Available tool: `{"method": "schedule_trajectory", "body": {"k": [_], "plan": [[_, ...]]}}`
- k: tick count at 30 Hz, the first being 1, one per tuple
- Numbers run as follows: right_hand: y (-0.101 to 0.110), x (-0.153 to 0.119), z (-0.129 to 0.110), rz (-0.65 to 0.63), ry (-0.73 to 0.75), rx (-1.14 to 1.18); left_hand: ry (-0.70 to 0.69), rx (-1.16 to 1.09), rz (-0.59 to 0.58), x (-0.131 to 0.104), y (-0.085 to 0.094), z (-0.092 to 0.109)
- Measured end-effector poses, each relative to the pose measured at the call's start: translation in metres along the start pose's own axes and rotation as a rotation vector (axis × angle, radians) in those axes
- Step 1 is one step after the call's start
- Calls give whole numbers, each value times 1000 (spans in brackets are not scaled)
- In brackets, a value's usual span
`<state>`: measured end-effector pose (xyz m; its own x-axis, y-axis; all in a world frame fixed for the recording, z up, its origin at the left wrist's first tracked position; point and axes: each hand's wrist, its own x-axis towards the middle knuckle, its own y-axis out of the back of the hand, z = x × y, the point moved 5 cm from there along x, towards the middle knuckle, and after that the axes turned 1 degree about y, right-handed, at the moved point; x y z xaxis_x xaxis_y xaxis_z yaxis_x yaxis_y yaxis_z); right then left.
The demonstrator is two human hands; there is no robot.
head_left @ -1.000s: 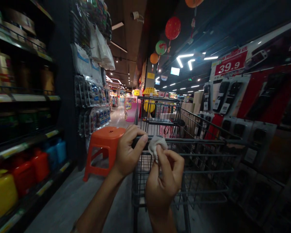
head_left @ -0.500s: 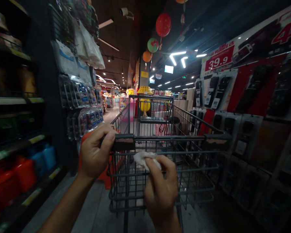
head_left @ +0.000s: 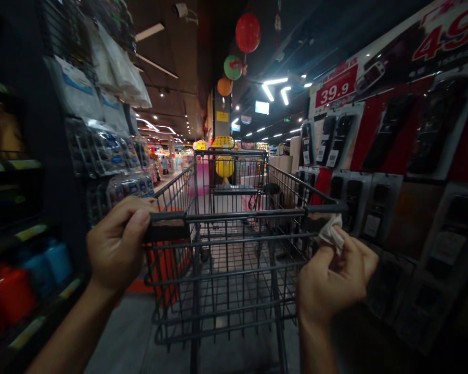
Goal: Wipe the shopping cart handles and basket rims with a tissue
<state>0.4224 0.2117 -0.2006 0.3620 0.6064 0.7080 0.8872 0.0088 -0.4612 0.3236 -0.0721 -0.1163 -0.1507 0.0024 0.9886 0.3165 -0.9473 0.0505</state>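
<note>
A dark wire shopping cart stands straight in front of me, its basket stretching away down the aisle. My left hand is wrapped round the left end of its handle, thumb on top. Between the thumb and fingers of my right hand is pinched a crumpled white tissue. The tissue is at the right end of the handle, just below the worn grip cover; whether it touches the cover I cannot tell.
Packaged goods hang along the right wall under a price sign. Shelves with blue bottles and hanging packs line the left side. An orange-red object shows behind the cart's left side. Lanterns hang overhead.
My right hand has carried the tissue from the middle of the handle to its right end. The view has turned slightly right, while my left hand keeps its hold on the handle.
</note>
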Motion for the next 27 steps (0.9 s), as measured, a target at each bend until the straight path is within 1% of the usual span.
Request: {"method": "schedule_trajectory", "body": {"k": [2, 3, 6, 8, 10, 15, 18, 22, 25, 27], "plan": [[1, -3, 4, 9, -56, 19, 47, -16, 24, -2, -1, 2], [1, -6, 5, -15, -64, 29, 84, -24, 33, -3, -3, 3], [4, -17, 6, -154, -49, 35, 171, -32, 47, -5, -9, 9], [5, -22, 5, -220, -31, 41, 170, -15, 68, -6, -12, 13], [5, -23, 2, -221, -8, 62, 172, -1, 78, -6, -13, 14], [2, -21, -5, -171, 70, 103, 163, -14, 74, -5, -12, 10], [0, -22, -14, -188, 114, 124, 164, -11, 95, -4, -11, 10], [-2, -26, -30, -212, 119, 167, 148, -15, 135, -3, -13, 16], [-7, -36, -46, -270, 114, 245, 160, -27, 141, -3, -15, 18], [-11, -47, -57, -316, 115, 296, 185, -40, 150, -3, -16, 17]]}}
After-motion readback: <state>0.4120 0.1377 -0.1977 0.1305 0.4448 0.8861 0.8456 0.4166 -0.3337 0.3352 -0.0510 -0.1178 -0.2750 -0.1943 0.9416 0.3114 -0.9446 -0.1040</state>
